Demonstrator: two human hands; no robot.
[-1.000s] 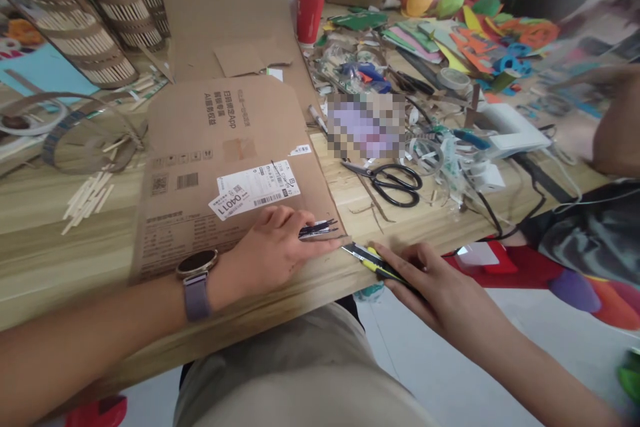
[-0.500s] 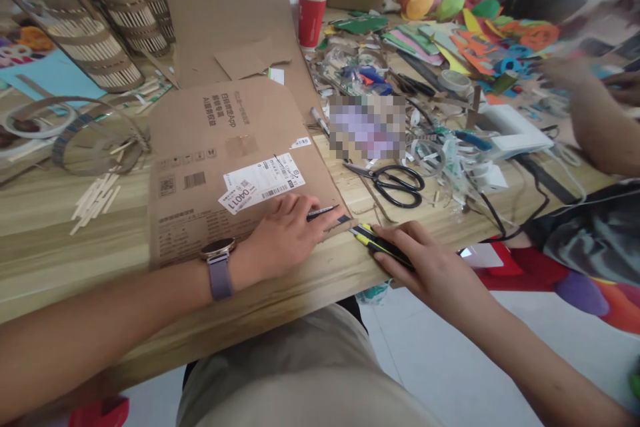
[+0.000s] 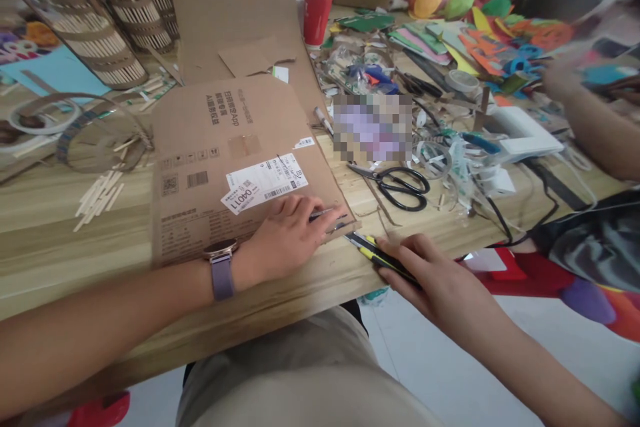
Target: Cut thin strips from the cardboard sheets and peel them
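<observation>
My left hand (image 3: 293, 233) rests on a flat sheet of brown cardboard (image 3: 200, 140), pressing near its right front corner. A thin, dark, pen-like stick (image 3: 325, 215) is tucked between its thumb and fingers. In my right hand (image 3: 425, 267) is a black and yellow utility knife (image 3: 383, 258), blade out. The blade points left and its tip meets the cardboard's corner, beside a narrow strip (image 3: 345, 229) at the edge. A white shipping label (image 3: 265, 181) is stuck on the cardboard just beyond my left hand.
Black-handled scissors (image 3: 403, 188) lie right of the cardboard. A red cup (image 3: 317, 10) stands behind. Thin wooden sticks (image 3: 100, 197) and a cardboard ring (image 3: 100, 130) lie left. Tape, cables and scraps crowd the right, where another person's arm (image 3: 585, 120) reaches in.
The knife has shifted slightly left and towards me, its tip now under the cardboard's front corner. A narrow strip there shows more plainly. My left hand stays pressed on the sheet.
</observation>
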